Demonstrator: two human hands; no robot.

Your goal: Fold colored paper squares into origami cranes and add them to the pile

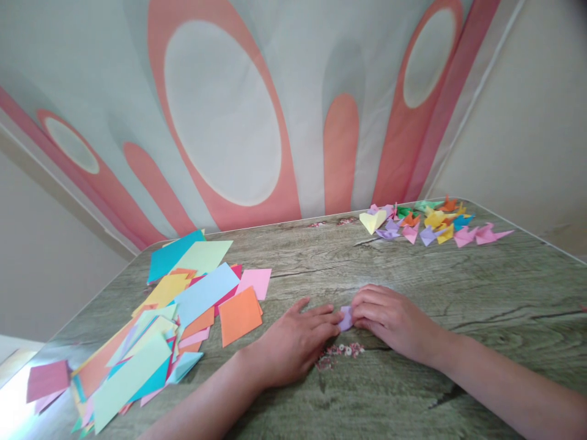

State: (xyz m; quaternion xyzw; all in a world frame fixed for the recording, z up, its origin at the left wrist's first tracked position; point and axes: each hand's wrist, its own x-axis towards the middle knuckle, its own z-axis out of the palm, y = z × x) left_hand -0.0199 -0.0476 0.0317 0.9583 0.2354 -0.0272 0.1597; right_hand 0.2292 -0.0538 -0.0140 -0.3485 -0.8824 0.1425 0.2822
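A small folded piece of purple paper (pixel 345 319) lies on the table between my hands. My left hand (pixel 305 336) rests palm down with fingers stretched out, its thumb side and fingertips against the paper's left edge. My right hand (pixel 392 318) has its fingers bent together, pinching the right side of the paper and hiding part of it. Just below the paper, the tabletop carries a printed patch of small flowers (pixel 346 350).
Many loose coloured sheets lie in a heap on the left, including a light blue strip (pixel 206 296) and an orange square (pixel 241 315). Folded paper birds (pixel 431 235) and a pale yellow heart (pixel 372 221) sit at the back right. A patterned backdrop (pixel 302 110) rises behind the table.
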